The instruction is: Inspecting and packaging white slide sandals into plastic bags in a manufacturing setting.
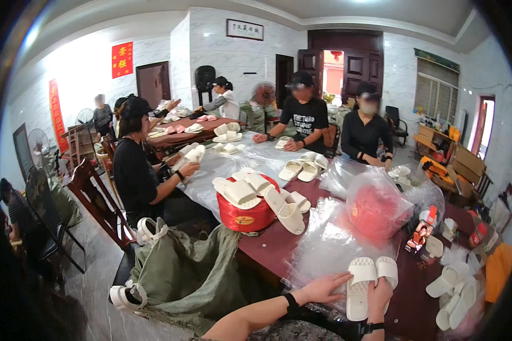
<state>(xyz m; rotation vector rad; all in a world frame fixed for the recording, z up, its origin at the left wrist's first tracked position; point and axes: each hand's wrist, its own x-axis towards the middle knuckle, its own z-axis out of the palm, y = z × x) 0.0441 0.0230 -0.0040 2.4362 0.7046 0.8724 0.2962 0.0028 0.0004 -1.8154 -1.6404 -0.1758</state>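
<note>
We found the slippers (358, 292), a white pair, at the near side of the table (274, 244), side by side with toes pointing away. The left hand (325, 288) was open, fingers long and loosely apart, tips against the left slipper's outer edge; we saw no firm hold. The right hand (379, 296) lay over the right slipper's sole, fingers toward the strap. It seemed to support that slipper, but how far those fingers were closed, we could not tell.

Our judgement on handling: soles were best kept level and edges flush, the left slipper steadied with flat fingers rather than a pinch, so the strap would not crease. Slack film looked liable to snag; we favoured lifting over dragging.

Clear plastic (318, 244) lay wrinkled just beyond, next to a red bundle (375, 213) under film. Farther left, a red roll (244, 220) bore more white footwear. To the right we noted a loose pile (458, 292); at near left, a green sack (182, 275). Co-workers (304, 119) stood or sat around the far side.
</note>
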